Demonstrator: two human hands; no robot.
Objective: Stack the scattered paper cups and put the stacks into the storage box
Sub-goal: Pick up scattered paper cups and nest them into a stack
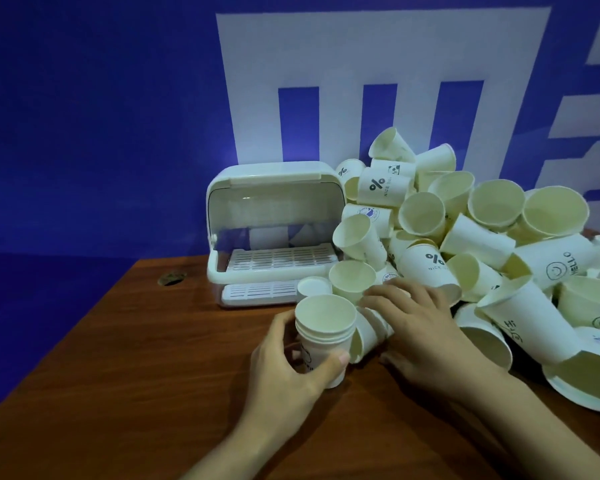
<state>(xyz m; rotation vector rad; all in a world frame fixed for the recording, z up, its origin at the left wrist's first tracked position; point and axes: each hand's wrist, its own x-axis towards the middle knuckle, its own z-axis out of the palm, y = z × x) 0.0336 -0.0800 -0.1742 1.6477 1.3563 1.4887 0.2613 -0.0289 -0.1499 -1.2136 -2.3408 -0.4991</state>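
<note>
Wooden worktop [125, 393], seen from above and behind the hands. Blue wall [84, 116] with white blocks behind it.

Left hand [291, 372] grips a short stack of cups [324, 336], upright, mouth up, standing near the middle of the worktop. Thumb curls round the near right side of the stack, fingers wrap the left side. Several rims show nested at the top.

Right hand [420, 327] lies palm down just right of the stack, fingers spread and reaching left over a tipped cup [364, 336] that lies on its side against the stack. Fingertips touch the low edge of the pile; whether they hold anything, cannot tell.

Storage box [274, 233] stands far left of centre, white, its clear curved lid swung up. Slatted tray inside; a second slatted shelf at its base. Some pale shapes show through the back, not clear what.

Cup pile [482, 237] fills the right side, heaped against the wall from beside the box to the right edge. Cups lie every way: on sides, mouths facing near, some upside down. A few carry black print, a percent sign or a smiley with "HELLO".

One upright cup [352, 280] and one upside-down cup [314, 287] stand between the box and the stack.

Small round hole [171, 277] in the worktop, far left.
</note>
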